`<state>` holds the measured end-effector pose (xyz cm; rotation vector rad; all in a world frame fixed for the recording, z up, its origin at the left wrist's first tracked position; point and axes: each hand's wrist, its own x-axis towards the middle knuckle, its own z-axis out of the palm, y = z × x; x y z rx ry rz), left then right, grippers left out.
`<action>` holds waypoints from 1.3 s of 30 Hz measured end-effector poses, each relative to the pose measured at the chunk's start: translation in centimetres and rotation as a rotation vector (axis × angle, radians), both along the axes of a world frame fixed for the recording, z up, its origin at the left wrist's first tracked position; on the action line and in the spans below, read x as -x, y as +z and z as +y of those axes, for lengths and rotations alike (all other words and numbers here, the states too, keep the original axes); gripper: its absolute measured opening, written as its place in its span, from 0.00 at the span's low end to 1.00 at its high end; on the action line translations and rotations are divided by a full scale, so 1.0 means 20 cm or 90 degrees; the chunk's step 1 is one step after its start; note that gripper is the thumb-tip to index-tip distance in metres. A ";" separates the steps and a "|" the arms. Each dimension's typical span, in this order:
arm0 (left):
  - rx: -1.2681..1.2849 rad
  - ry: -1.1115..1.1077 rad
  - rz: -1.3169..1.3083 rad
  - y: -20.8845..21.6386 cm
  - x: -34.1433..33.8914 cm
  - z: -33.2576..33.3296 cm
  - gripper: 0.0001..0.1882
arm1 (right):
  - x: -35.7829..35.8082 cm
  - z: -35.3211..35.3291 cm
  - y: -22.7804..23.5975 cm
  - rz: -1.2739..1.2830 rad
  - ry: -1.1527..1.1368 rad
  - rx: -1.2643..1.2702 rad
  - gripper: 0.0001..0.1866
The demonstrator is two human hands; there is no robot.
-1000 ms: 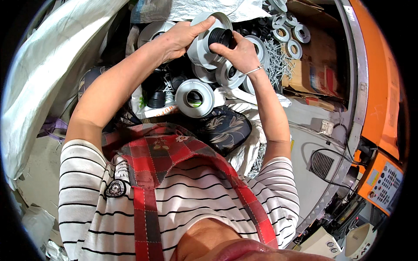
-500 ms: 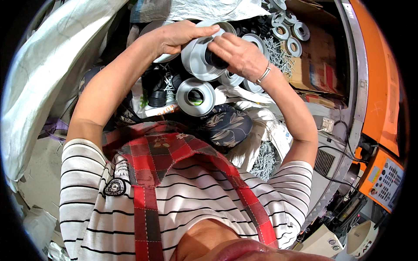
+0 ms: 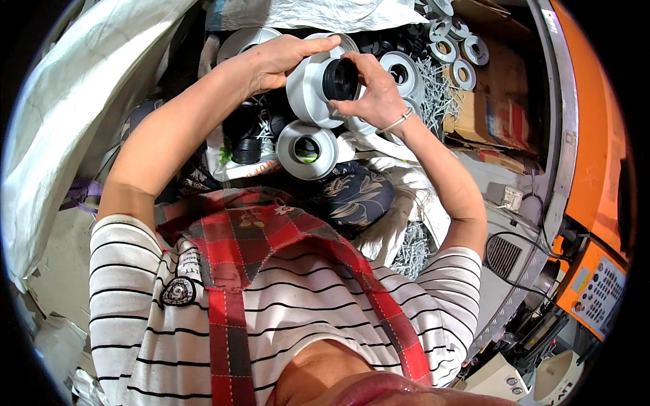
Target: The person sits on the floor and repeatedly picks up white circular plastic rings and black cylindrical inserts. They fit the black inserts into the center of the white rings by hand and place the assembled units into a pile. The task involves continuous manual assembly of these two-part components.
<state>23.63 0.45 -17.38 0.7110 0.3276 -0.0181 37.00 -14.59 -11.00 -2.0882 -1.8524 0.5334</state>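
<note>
My left hand (image 3: 283,59) is closed on the rim of a light grey flanged plastic fitting (image 3: 307,91), its thumb lying along the top edge. A black ribbed rubber sleeve (image 3: 340,79) sits at the fitting's narrow end, facing right. Around that sleeve curls my right hand (image 3: 381,93), with the thumb below and the fingers above; a thin bracelet circles the wrist. Just under the held piece, another grey flanged fitting (image 3: 307,150) lies with its round opening facing up. Loose black sleeves (image 3: 246,150) rest to its left.
Several grey rings (image 3: 463,74) and a heap of pale screw-like pieces (image 3: 433,88) lie at the far right beside a cardboard box (image 3: 494,111). More such pieces (image 3: 414,252) fill a white sack near my right elbow. An orange machine (image 3: 592,135) stands at right, white sheeting (image 3: 74,122) at left.
My right hand has shifted its grip: its fingers covered the black sleeve before, and now the thumb and fingers sit at its edges, leaving its opening visible. The left hand stays on the fitting.
</note>
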 end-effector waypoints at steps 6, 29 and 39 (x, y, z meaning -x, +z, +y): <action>-0.065 -0.078 0.057 0.00 -0.03 -0.01 0.25 | 0.03 -0.02 0.09 -0.141 0.332 -0.092 0.41; -0.077 0.000 -0.072 0.00 -0.02 -0.08 0.27 | 0.01 -0.03 -0.12 0.075 -0.276 -0.056 0.33; -0.100 0.029 -0.023 0.04 0.01 -0.08 0.24 | 0.02 -0.03 -0.18 0.014 -0.248 -0.059 0.37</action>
